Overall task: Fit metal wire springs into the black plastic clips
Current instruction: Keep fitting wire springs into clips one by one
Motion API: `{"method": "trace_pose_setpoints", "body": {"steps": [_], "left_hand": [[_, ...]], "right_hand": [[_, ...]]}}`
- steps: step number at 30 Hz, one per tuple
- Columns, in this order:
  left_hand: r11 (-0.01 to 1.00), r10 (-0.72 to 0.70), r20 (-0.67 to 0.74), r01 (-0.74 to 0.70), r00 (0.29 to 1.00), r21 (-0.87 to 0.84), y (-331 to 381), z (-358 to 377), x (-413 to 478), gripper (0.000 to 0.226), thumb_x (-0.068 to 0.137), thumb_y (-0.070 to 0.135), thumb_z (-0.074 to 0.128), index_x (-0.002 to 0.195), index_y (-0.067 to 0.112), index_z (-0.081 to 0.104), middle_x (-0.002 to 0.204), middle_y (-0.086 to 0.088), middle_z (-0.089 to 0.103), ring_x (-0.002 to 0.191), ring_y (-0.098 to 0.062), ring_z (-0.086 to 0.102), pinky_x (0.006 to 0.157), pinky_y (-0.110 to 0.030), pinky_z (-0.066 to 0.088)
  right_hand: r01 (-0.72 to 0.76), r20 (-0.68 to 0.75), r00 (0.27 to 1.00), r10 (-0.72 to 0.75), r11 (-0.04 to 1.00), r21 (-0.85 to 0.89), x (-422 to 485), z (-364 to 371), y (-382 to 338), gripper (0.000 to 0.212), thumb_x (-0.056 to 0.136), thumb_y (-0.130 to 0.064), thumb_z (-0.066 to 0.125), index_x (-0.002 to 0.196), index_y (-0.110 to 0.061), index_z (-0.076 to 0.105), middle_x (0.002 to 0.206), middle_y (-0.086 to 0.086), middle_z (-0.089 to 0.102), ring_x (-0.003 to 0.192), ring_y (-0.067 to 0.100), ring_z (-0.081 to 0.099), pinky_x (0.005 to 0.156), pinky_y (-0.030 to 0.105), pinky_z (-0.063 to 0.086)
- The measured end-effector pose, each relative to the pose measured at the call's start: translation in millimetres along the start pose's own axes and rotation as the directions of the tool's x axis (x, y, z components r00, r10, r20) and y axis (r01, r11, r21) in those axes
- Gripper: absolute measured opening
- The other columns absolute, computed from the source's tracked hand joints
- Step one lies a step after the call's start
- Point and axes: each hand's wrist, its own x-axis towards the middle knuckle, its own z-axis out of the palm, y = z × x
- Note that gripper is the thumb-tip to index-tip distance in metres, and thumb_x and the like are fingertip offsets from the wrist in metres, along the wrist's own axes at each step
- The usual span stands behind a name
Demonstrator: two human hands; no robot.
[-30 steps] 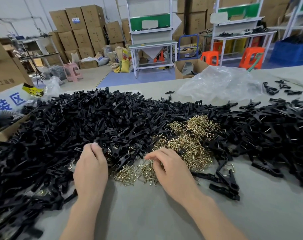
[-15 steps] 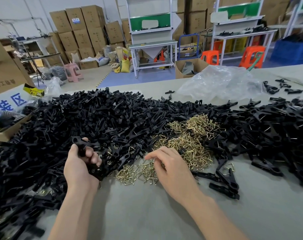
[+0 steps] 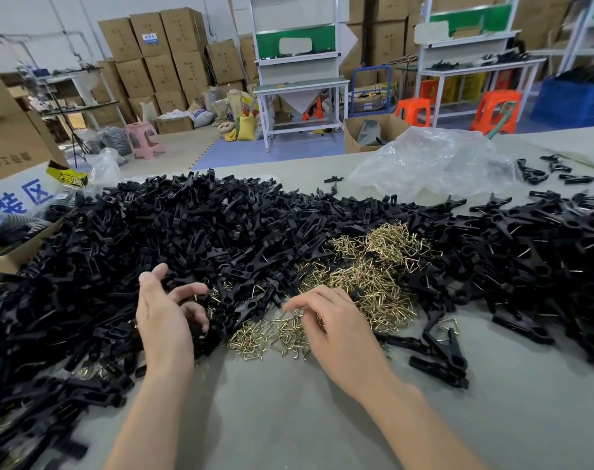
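- Black plastic clips [image 3: 126, 252]: one heap across the left and middle of the tabletop [image 3: 288, 418], far too many to count. They look light, stiff and prone to tangling, so I would lift one by its long tail.
- Left hand [image 3: 166, 317]: over the heap's near edge, fingers spread and loosely bent. I cannot tell whether it holds a clip.
- Wire springs [image 3: 366, 283]: one brassy heap at the centre, uncountable. They are probably light, springy and hooked together, so take one by a bent corner.
- Right hand [image 3: 339, 330]: fingertips down in the near springs. I cannot tell whether it pinches any.
- Clips showing wire [image 3: 526, 252]: a second heap at the right, likely finished.
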Motion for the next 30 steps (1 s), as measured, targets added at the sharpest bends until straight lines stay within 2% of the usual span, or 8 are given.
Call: {"method": "trace_pose_setpoints", "body": {"steps": [5, 11, 15, 19, 21, 25, 28, 30], "left_hand": [[0.883, -0.196, 0.101, 0.22, 0.975, -0.415, 7.9, -5.9, 2.4, 0.055, 0.1, 0.055, 0.033, 0.11, 0.017, 0.071, 0.06, 0.002, 0.052, 0.047, -0.014, 0.037, 0.047, -0.026, 0.033], [0.762, -0.208, 0.211, 0.294, 0.955, -0.578, 13.5, 9.9, -14.0, 0.058, 0.099, 0.054, 0.036, 0.08, 0.018, 0.078, 0.052, 0.005, 0.032, 0.049, -0.014, 0.032, 0.05, -0.026, 0.033], [0.791, -0.198, 0.271, 0.317, 0.942, -0.523, 11.4, 29.3, -35.6, 0.053, 0.096, 0.055, 0.042, 0.079, 0.016, 0.075, 0.051, 0.005, 0.031, 0.048, -0.012, 0.034, 0.046, -0.024, 0.033], [0.864, -0.195, 0.292, 0.305, 0.936, -0.401, 5.7, 40.2, -48.7, 0.052, 0.097, 0.053, 0.042, 0.079, 0.018, 0.075, 0.056, 0.004, 0.04, 0.049, -0.011, 0.038, 0.045, -0.024, 0.034], [0.906, -0.18, 0.322, 0.284, 0.93, -0.315, 3.1, 43.3, -53.8, 0.049, 0.098, 0.052, 0.041, 0.08, 0.022, 0.075, 0.06, 0.005, 0.045, 0.05, -0.01, 0.04, 0.045, -0.024, 0.036], [0.999, -0.046, 0.355, 0.052, 0.934, -0.008, -3.0, 49.4, -67.0, 0.032, 0.099, 0.033, 0.044, 0.088, 0.024, 0.073, 0.074, 0.005, 0.059, 0.061, -0.006, 0.054, 0.049, -0.017, 0.046], [0.993, 0.038, 0.363, -0.077, 0.931, 0.094, -8.6, 55.1, -75.0, 0.032, 0.103, 0.024, 0.038, 0.092, 0.021, 0.069, 0.077, 0.009, 0.064, 0.063, 0.001, 0.058, 0.049, -0.011, 0.046], [0.987, 0.056, 0.342, -0.103, 0.938, 0.122, -11.2, 56.6, -77.1, 0.033, 0.102, 0.025, 0.038, 0.083, 0.02, 0.065, 0.076, 0.009, 0.065, 0.064, -0.001, 0.058, 0.05, -0.013, 0.046]], "right_hand": [[0.011, -0.022, 1.0, -0.011, 1.0, 0.007, -0.6, -1.4, -4.6, 0.027, 0.101, -0.016, 0.046, 0.112, -0.028, 0.068, 0.108, -0.019, 0.062, 0.104, 0.001, 0.048, 0.094, 0.021, 0.042], [0.041, 0.124, 0.99, -0.062, 0.986, 0.163, -10.9, 15.5, -33.8, 0.031, 0.104, -0.044, 0.043, 0.133, -0.04, 0.051, 0.119, -0.024, 0.056, 0.11, -0.003, 0.054, 0.096, 0.021, 0.045], [-0.032, 0.192, 0.981, -0.025, 0.958, 0.286, -10.5, 29.4, -43.1, 0.037, 0.099, -0.041, 0.06, 0.134, -0.041, 0.05, 0.125, -0.023, 0.056, 0.107, -0.001, 0.058, 0.096, 0.027, 0.05], [-0.057, 0.114, 0.993, 0.024, 0.955, 0.293, -11.1, 29.1, -39.7, 0.03, 0.097, -0.035, 0.064, 0.124, -0.042, 0.053, 0.109, -0.024, 0.06, 0.101, -0.017, 0.052, 0.087, 0.002, 0.037], [-0.06, 0.082, 0.996, 0.038, 0.956, 0.287, -10.9, 27.7, -40.6, 0.026, 0.098, -0.037, 0.059, 0.123, -0.041, 0.053, 0.109, -0.023, 0.063, 0.1, -0.014, 0.056, 0.085, 0.002, 0.038], [-0.116, -0.009, 0.992, 0.128, 0.927, 0.356, -9.0, 22.8, -39.8, 0.026, 0.103, -0.034, 0.046, 0.119, -0.029, 0.065, 0.105, -0.016, 0.071, 0.094, 0.001, 0.065, 0.081, 0.02, 0.05], [-0.209, 0.026, 0.973, 0.23, 0.826, 0.523, -7.7, 17.0, -36.1, 0.024, 0.108, -0.028, 0.045, 0.109, -0.032, 0.069, 0.093, -0.021, 0.072, 0.086, -0.001, 0.066, 0.07, 0.013, 0.045], [-0.189, 0.05, 0.981, 0.19, 0.843, 0.504, -8.6, 13.5, -34.7, 0.023, 0.108, -0.027, 0.047, 0.112, -0.031, 0.069, 0.097, -0.022, 0.072, 0.09, -0.004, 0.065, 0.074, 0.01, 0.045]]}}
